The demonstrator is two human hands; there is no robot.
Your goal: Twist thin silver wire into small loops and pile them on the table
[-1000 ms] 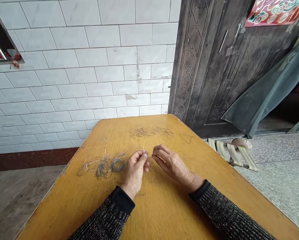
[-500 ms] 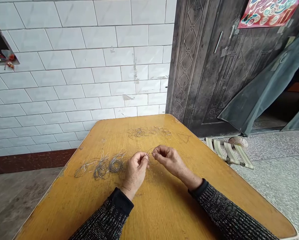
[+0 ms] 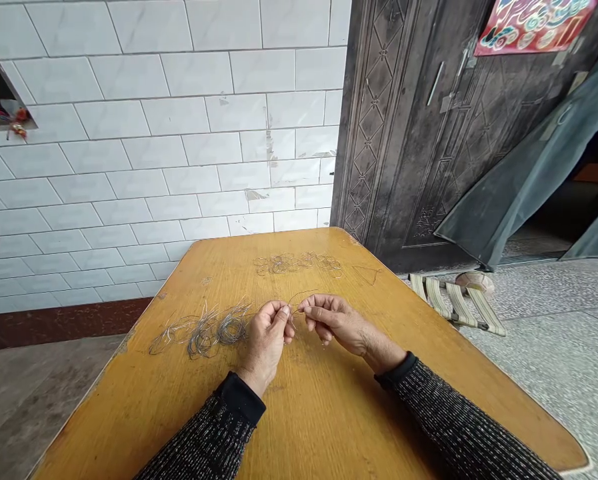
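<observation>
While the left hand (image 3: 265, 341) pinches thin wire (image 3: 303, 292), apparently steadying it, the right hand (image 3: 345, 327), just beside, seems clamped on it too; wire coils (image 3: 232, 328) sit handy, left of both.

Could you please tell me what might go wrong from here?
The thin, dark, bent wire pinched between the bare left hand and bare right hand could slip or kink, as only fingertips appear to hold it.

Its loose end sticks out beyond the left fingertips, so it might prick a finger.

The round coil of silver-grey wire lies close beside the left hand; a sideways move could snag or tangle it.
</observation>
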